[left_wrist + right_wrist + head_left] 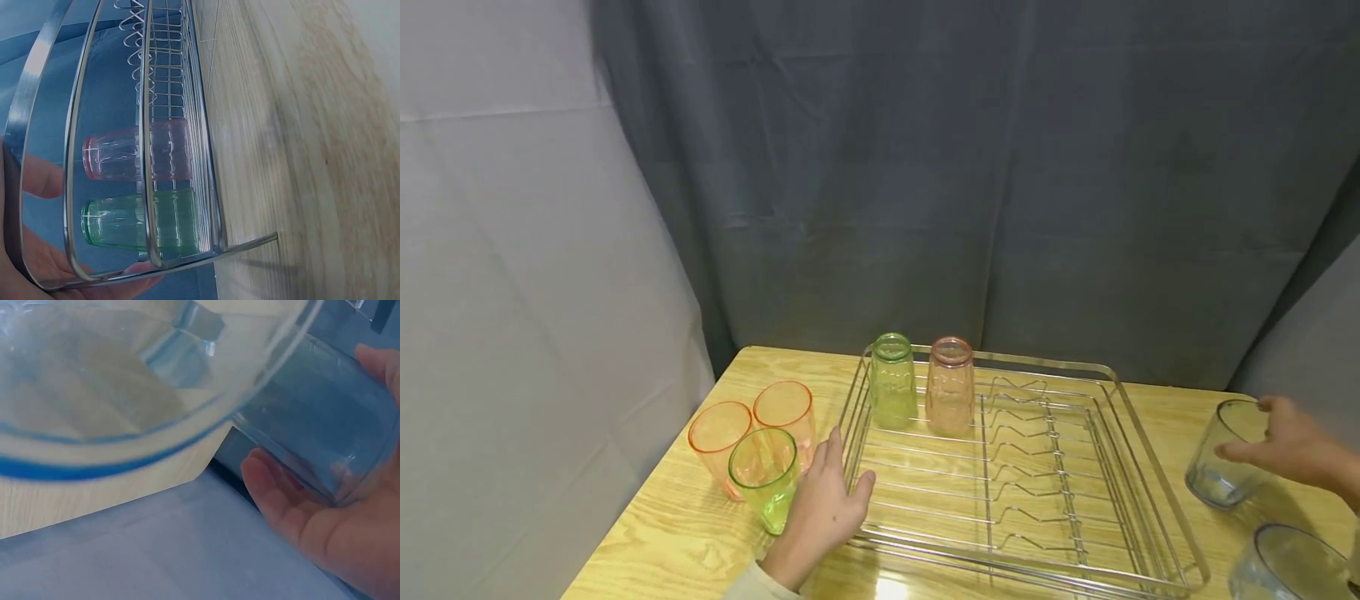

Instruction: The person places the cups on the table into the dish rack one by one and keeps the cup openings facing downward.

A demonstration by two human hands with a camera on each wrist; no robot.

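In the head view my left hand (823, 512) is at the rack's left side, fingers extended and thumb apart, beside an upright green glass (765, 475). The left wrist view shows this hand (47, 259) partly behind the wires of the metal dish rack (147, 125). An upside-down green glass (892, 383) and pink glass (951, 387) stand in the rack's back left. On the right, my right hand (1300, 442) holds a bluish clear glass (1221, 475) near its rim, thumb on one side and fingers round the other.
Two orange-rimmed glasses (718, 442) stand upright behind the left green glass. Another bluish glass (1262, 575) is at the table's front right, close below the right hand. A grey curtain (880, 192) hangs behind the wooden table (662, 533).
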